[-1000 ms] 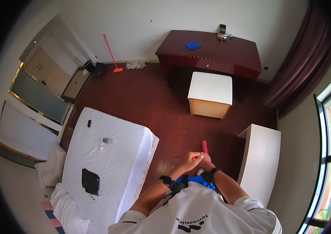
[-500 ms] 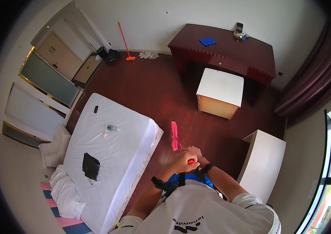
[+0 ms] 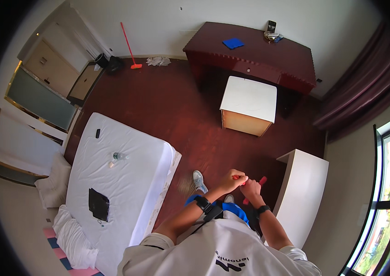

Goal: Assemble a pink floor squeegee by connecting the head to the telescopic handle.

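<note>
My left hand (image 3: 232,181) is closed around a red handle (image 3: 238,177), whose end shows at the top of the fist. Just below and right of it, my right hand (image 3: 251,189) is closed on the same handle. Past the right hand, parts of a bar-shaped red head (image 3: 263,180) show low over the floor, near the white cabinet. Most of the pole is hidden by my hands. It looks like a long-handled floor mop or broom; which one I cannot tell.
Left is a white mattress (image 3: 126,184) with a bottle (image 3: 120,156) and a black folder-like item (image 3: 98,204). A white cabinet (image 3: 303,193) stands at right, a white-topped one (image 3: 250,97) ahead. Behind are a dark red desk (image 3: 259,46) and an orange-headed broom-like tool (image 3: 136,66).
Both hands have moved right, still gripping the handle. The red head has swung from left of my hands to their right side. My shoes have come into view.
</note>
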Demonstrator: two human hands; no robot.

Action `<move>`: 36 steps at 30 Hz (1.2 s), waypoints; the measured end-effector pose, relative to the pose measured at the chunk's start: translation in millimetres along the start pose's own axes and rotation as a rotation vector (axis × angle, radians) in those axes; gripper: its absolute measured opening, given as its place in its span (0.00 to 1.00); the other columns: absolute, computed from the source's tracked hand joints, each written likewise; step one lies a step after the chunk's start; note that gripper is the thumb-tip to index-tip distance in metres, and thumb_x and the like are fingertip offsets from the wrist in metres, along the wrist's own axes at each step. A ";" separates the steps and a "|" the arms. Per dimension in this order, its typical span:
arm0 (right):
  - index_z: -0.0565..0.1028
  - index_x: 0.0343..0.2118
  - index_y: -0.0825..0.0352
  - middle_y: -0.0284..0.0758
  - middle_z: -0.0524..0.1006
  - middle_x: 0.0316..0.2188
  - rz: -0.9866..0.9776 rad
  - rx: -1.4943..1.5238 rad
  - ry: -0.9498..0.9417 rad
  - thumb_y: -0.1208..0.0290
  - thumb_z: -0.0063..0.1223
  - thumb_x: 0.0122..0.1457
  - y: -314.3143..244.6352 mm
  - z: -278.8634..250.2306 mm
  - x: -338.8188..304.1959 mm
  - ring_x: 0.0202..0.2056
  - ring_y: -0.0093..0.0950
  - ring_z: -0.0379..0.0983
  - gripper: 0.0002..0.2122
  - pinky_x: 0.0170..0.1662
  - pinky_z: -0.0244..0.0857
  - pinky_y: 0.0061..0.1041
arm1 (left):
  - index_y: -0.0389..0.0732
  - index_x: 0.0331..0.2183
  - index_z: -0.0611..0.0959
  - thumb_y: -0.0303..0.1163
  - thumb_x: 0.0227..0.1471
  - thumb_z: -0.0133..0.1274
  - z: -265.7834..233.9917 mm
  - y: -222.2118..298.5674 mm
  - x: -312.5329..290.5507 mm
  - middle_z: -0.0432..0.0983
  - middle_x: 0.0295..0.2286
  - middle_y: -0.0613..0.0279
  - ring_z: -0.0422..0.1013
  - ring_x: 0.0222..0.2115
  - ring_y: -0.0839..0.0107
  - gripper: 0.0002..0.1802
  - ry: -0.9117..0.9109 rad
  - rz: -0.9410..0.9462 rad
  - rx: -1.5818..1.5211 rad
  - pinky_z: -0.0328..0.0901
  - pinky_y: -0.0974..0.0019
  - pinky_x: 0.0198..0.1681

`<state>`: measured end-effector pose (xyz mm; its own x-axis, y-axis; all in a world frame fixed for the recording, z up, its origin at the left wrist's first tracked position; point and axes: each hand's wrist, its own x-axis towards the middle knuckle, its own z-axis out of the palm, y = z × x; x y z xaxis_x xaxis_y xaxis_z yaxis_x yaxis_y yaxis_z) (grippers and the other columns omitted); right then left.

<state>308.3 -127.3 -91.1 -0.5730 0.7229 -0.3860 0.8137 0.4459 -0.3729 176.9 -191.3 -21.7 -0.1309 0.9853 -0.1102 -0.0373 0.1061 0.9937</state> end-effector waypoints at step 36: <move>0.72 0.33 0.62 0.42 0.75 0.27 -0.927 -0.273 -0.454 0.66 0.55 0.46 -327.3 97.8 196.0 0.32 0.43 0.74 0.11 0.31 0.67 0.41 | 0.35 0.13 0.70 0.25 0.41 0.51 -295.2 -61.5 -114.3 0.66 0.19 0.52 0.63 0.25 0.55 0.11 0.346 0.178 0.310 0.59 0.56 0.30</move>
<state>-79.9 -183.1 -127.3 -0.9163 -0.1984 -0.3480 0.0036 0.8647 -0.5023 -98.3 -350.0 -76.9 -0.4312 0.8951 0.1131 0.3049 0.0266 0.9520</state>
